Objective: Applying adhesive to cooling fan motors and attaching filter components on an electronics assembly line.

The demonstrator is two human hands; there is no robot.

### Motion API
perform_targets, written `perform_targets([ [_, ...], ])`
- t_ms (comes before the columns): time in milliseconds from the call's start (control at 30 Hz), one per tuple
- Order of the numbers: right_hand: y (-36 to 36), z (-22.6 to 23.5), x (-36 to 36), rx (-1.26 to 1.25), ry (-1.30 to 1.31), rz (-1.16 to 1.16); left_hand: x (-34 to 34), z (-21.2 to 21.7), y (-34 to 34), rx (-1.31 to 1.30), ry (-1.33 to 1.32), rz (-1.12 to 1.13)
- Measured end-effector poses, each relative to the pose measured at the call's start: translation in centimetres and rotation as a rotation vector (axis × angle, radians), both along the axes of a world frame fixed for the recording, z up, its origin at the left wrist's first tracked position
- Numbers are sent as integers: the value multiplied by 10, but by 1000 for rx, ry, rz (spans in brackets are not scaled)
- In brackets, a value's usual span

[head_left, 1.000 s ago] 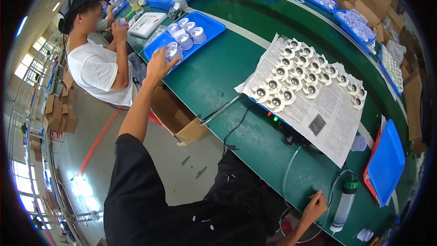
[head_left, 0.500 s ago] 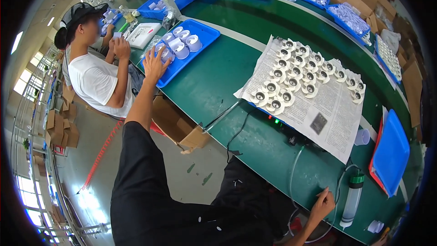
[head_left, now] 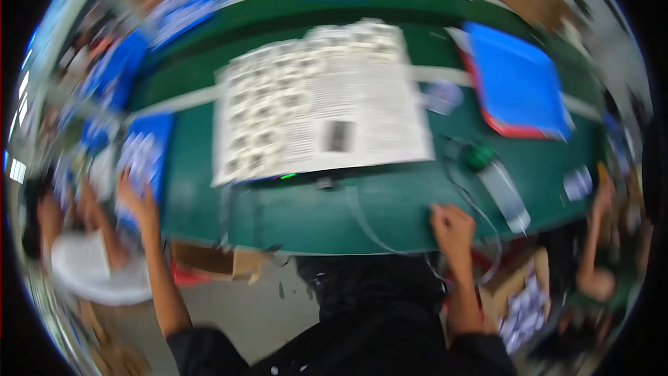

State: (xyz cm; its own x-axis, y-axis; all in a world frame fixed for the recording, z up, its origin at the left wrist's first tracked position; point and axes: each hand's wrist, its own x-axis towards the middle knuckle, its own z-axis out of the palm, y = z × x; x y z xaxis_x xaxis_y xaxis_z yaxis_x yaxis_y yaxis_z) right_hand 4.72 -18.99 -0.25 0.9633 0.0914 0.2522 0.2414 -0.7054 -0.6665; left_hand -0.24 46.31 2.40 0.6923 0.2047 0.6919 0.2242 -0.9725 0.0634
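Note:
At the left, a blue tray [head_left: 161, 141] holds several white cups [head_left: 141, 150], smeared by motion. My left hand [head_left: 139, 202] is over the tray's near part, beside the cups; its fingers look apart and no cup shows in them. My right hand [head_left: 454, 228] rests at the table's front edge with its fingers curled in, and nothing shows in it. Near it lie a thin clear hose [head_left: 372, 226] and a clear tube with a green cap [head_left: 506, 198]. In front of me, white round parts with dark centres [head_left: 268, 111] stand in rows on a printed paper sheet [head_left: 379, 122].
A blue tray stacked on a red one [head_left: 518, 83] lies at the right. A clear cup [head_left: 444, 97] stands beside the paper, and a white piece [head_left: 577, 184] sits farther right. Co-workers sit on both sides. Open cardboard boxes [head_left: 226, 261] stand below the table edge.
My view has swung to the right and blurred, so the tray and paper appear farther left. My left hand is still at the cup tray; my right hand stays at the table edge, curled.

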Motion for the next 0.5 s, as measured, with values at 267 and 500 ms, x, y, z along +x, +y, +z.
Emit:
perform_targets([
  [267, -3, -4, 1, -1, -122, -13, -27, -3, -330, -650, -24, -422],
  [500, -1, 10, 0, 27, -40, 53, -15, -31, -436, -968, -110, -458],
])
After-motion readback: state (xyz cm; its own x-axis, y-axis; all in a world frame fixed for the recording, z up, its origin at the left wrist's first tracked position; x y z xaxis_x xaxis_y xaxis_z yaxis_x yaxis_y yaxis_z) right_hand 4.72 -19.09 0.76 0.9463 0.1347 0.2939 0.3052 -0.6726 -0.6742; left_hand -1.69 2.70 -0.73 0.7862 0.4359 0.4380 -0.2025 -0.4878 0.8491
